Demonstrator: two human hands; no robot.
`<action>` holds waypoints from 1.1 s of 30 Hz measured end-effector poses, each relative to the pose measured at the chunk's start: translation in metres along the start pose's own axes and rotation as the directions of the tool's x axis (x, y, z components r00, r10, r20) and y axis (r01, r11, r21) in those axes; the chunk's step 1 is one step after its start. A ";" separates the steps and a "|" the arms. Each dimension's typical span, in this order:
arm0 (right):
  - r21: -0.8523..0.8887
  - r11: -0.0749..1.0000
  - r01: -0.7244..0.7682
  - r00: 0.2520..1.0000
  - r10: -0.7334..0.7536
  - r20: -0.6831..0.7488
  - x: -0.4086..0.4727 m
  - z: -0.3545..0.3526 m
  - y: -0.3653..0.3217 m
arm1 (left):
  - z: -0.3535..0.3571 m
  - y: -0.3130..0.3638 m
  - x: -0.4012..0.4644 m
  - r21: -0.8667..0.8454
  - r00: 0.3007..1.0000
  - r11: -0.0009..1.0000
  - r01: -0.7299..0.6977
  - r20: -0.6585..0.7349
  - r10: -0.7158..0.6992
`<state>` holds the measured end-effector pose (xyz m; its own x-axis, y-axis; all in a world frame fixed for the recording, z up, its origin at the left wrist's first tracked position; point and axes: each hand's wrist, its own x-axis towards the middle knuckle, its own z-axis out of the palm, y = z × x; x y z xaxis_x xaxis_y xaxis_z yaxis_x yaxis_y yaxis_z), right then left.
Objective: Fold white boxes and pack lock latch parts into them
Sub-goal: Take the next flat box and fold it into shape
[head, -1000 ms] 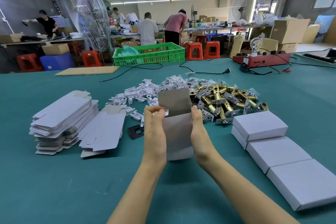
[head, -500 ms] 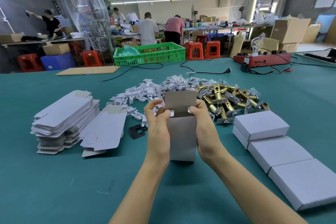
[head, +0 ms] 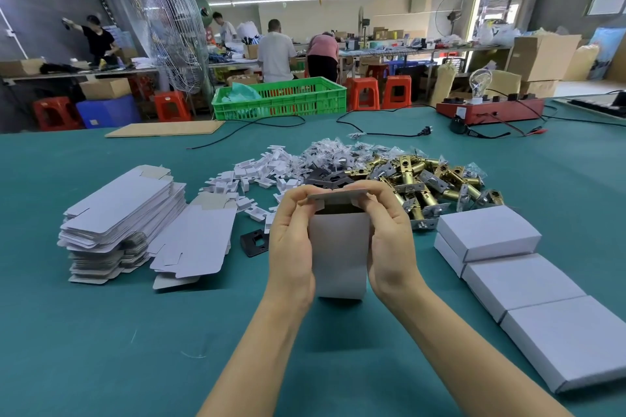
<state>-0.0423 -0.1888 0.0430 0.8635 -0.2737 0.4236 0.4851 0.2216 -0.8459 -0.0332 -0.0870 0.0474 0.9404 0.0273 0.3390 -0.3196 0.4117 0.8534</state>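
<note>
The white box (head: 338, 254) stands upright on the table (head: 101, 349), long axis vertical, between both hands: left hand (head: 294, 240) and right hand (head: 389, 237) grip its sides, fingertips bending the top flap (head: 337, 195) down toward the near edge

Two bare forearms, left hand (head: 293, 247), right hand (head: 389, 244), no sleeves, rings or watch

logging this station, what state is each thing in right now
upright white cardboard box: top flap folded partly down, not closed
left hand: grips the box
right hand: grips the box
stack of flat white box blanks: unfolded
row of white boxes: closed
brass latch parts: loose pile
</note>
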 end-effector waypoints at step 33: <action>-0.151 0.981 0.123 0.992 -0.119 0.033 -0.001 -0.004 0.000 | 0.002 -0.003 -0.005 0.129 0.998 0.990 -0.065 0.014 0.063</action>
<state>-0.0433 -0.1928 0.0413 0.8035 -0.2671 0.5321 0.5613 0.0420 -0.8265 -0.0369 -0.0898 0.0437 0.9165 0.0402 0.3981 -0.3921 0.2882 0.8736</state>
